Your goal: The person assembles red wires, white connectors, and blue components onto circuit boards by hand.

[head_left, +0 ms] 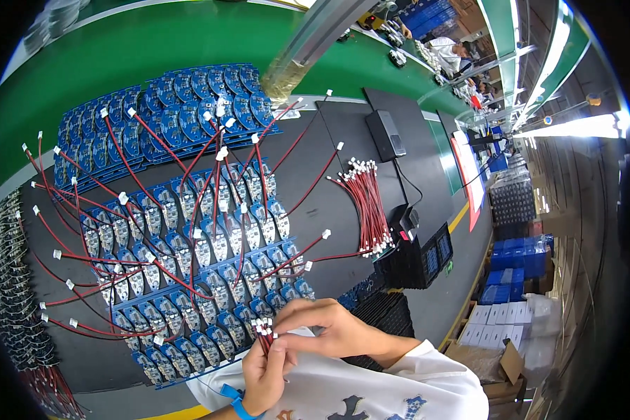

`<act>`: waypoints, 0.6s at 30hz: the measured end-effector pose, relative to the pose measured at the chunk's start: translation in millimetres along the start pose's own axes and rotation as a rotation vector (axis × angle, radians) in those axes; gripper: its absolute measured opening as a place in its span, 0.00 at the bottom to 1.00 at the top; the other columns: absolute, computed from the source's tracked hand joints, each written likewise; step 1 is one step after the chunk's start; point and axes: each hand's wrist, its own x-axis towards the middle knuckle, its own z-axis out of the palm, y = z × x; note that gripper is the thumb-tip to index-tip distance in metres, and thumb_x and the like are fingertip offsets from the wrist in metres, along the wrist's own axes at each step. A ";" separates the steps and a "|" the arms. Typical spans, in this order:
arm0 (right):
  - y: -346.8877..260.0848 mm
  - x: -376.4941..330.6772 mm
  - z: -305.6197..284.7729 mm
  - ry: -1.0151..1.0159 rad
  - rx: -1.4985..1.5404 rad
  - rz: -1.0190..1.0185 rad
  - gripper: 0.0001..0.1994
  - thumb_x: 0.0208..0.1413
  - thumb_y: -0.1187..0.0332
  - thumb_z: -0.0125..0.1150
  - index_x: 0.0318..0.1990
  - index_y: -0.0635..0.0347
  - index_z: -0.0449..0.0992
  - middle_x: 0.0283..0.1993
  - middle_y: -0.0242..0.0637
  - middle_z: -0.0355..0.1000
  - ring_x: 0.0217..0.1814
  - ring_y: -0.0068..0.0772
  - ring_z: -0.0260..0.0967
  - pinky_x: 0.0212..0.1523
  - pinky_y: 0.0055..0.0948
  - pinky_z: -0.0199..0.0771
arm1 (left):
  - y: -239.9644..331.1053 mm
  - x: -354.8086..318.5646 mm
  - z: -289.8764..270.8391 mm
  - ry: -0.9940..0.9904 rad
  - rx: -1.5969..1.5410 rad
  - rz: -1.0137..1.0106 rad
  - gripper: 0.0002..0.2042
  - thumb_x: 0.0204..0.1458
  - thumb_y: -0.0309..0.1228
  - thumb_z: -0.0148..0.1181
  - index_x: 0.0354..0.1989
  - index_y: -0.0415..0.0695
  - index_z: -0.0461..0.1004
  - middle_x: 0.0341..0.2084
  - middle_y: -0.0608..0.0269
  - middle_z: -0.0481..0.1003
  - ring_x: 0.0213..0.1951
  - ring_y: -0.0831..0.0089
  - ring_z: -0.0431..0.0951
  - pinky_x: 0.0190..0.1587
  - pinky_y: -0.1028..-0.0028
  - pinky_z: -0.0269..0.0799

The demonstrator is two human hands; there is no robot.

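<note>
My left hand, with a blue band at its wrist, is closed around a small bundle of red and black connector cables, white plugs pointing up. Thumb and fingertips of my right hand pinch at the plug end of the same bundle. Just beyond my hands lie panels of blue circuit boards in rows. Red and black cables with white plugs stick out of many of these boards, loose ends fanning left, right and away.
Stacked blue board panels lie farther back. A pile of connector cables rests at the right, near a black box and black trays. Many small wired parts line the left edge. A metal post rises behind; co-workers sit far right.
</note>
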 end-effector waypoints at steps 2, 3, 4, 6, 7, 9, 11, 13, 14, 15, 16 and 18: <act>7.3 -2.2 6.2 0.118 0.170 -0.038 0.07 0.52 0.79 0.61 0.39 0.69 0.78 0.41 0.45 0.75 0.40 0.34 0.73 0.42 0.31 0.73 | 0.1 0.3 -2.2 -0.023 0.010 0.037 0.11 0.64 0.32 0.43 0.44 0.38 0.67 0.23 0.67 0.68 0.18 0.87 0.57 0.19 0.85 0.50; 6.9 -2.6 8.5 0.146 0.166 -0.023 0.07 0.54 0.78 0.60 0.39 0.70 0.77 0.41 0.45 0.75 0.42 0.33 0.74 0.44 0.31 0.74 | 1.2 0.8 -2.2 -0.021 0.014 0.036 0.11 0.64 0.32 0.43 0.44 0.38 0.67 0.23 0.67 0.68 0.18 0.87 0.57 0.19 0.85 0.50; 6.6 -3.5 11.4 0.147 0.171 -0.023 0.07 0.54 0.78 0.60 0.39 0.70 0.77 0.41 0.45 0.75 0.42 0.33 0.74 0.44 0.31 0.74 | 2.4 1.8 -1.0 -0.008 0.021 0.052 0.11 0.64 0.32 0.42 0.43 0.38 0.67 0.23 0.66 0.69 0.18 0.86 0.60 0.19 0.84 0.52; 6.2 -4.9 16.6 0.275 0.179 0.102 0.07 0.54 0.77 0.60 0.40 0.69 0.76 0.39 0.43 0.76 0.41 0.33 0.75 0.44 0.28 0.73 | 4.6 3.6 2.0 0.010 0.028 0.064 0.11 0.64 0.33 0.42 0.42 0.38 0.67 0.24 0.64 0.70 0.18 0.85 0.62 0.19 0.84 0.55; 6.3 -3.0 18.7 0.329 0.212 0.002 0.07 0.56 0.78 0.57 0.41 0.70 0.74 0.38 0.44 0.77 0.41 0.33 0.75 0.46 0.28 0.73 | 5.6 4.5 3.8 0.055 -0.015 0.074 0.11 0.65 0.33 0.41 0.42 0.37 0.67 0.24 0.61 0.72 0.19 0.83 0.65 0.20 0.83 0.59; 4.8 -9.3 17.4 0.336 0.316 -0.010 0.06 0.57 0.79 0.55 0.42 0.70 0.72 0.38 0.45 0.76 0.41 0.34 0.75 0.46 0.30 0.74 | 6.1 3.7 0.7 0.089 -0.045 0.082 0.12 0.65 0.33 0.37 0.43 0.36 0.63 0.27 0.51 0.75 0.23 0.74 0.75 0.27 0.79 0.70; 6.4 -18.3 13.6 0.377 0.490 -0.092 0.06 0.59 0.82 0.49 0.43 0.70 0.67 0.37 0.49 0.75 0.40 0.35 0.74 0.44 0.33 0.75 | 4.3 5.5 7.5 0.155 -0.077 0.156 0.11 0.65 0.32 0.36 0.43 0.36 0.62 0.28 0.49 0.76 0.25 0.71 0.77 0.29 0.76 0.72; 9.4 -17.6 5.4 0.480 0.535 -0.154 0.04 0.60 0.80 0.49 0.42 0.69 0.66 0.32 0.45 0.72 0.32 0.32 0.73 0.35 0.31 0.75 | 5.9 9.5 10.3 0.247 -0.156 0.225 0.11 0.66 0.31 0.34 0.44 0.36 0.59 0.29 0.47 0.77 0.30 0.65 0.80 0.32 0.73 0.73; 9.9 -18.2 -0.4 0.529 0.568 -0.159 0.04 0.60 0.80 0.49 0.41 0.69 0.67 0.30 0.44 0.71 0.27 0.30 0.72 0.29 0.29 0.75 | 3.7 8.2 7.2 0.269 -0.162 0.227 0.11 0.66 0.31 0.34 0.44 0.36 0.59 0.29 0.47 0.77 0.30 0.65 0.80 0.32 0.73 0.73; 6.6 -18.2 -10.3 0.540 0.555 -0.142 0.03 0.60 0.79 0.50 0.40 0.69 0.67 0.29 0.43 0.71 0.23 0.27 0.69 0.23 0.26 0.71 | 1.6 8.4 3.7 0.244 -0.099 0.248 0.11 0.66 0.32 0.35 0.43 0.37 0.60 0.25 0.48 0.75 0.26 0.64 0.78 0.31 0.69 0.75; 4.6 -18.2 -20.0 0.548 0.543 -0.125 0.03 0.60 0.78 0.50 0.39 0.69 0.67 0.28 0.42 0.70 0.19 0.25 0.67 0.18 0.23 0.68 | -1.7 7.1 0.7 0.223 -0.035 0.270 0.11 0.65 0.33 0.36 0.43 0.38 0.61 0.22 0.50 0.74 0.23 0.64 0.77 0.30 0.65 0.77; 5.8 -18.4 -36.0 0.607 0.376 0.082 0.01 0.58 0.79 0.54 0.36 0.68 0.71 0.25 0.33 0.69 0.14 0.18 0.59 0.14 0.15 0.57 | -5.1 4.4 -1.7 0.215 -0.049 0.256 0.10 0.65 0.32 0.36 0.43 0.37 0.61 0.21 0.50 0.73 0.21 0.64 0.76 0.29 0.66 0.77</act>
